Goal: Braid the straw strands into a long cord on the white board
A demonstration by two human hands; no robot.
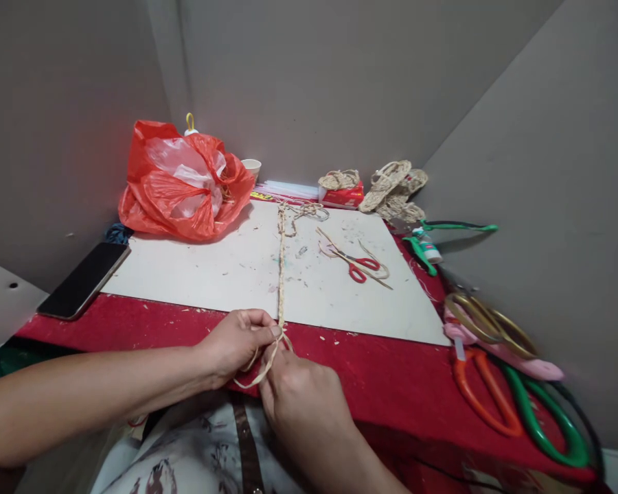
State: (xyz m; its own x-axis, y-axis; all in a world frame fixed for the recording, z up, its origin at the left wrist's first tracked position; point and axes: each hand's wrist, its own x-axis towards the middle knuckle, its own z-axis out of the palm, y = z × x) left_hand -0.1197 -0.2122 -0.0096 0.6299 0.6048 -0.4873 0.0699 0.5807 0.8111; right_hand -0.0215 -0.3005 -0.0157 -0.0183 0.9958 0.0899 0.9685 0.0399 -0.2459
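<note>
A braided straw cord (281, 274) runs straight down the white board toward me. At its near end my left hand (239, 343) pinches the braid between thumb and finger. Loose straw strands (260, 376) loop out below that pinch. Close beside it, my right hand (299, 384) is closed around strands at the table's front edge; its fingertips are mostly hidden behind the hand. Small red-handled scissors (359, 266) lie on the board to the right, among a few loose straw pieces.
A red plastic bag (185, 185) stands at the back left, near a phone (85, 280). Woven straw sandals (391, 186) are piled at the back right. Large scissors with orange handles (487, 398) and green handles (551, 418) lie at the right edge. Grey walls enclose the table.
</note>
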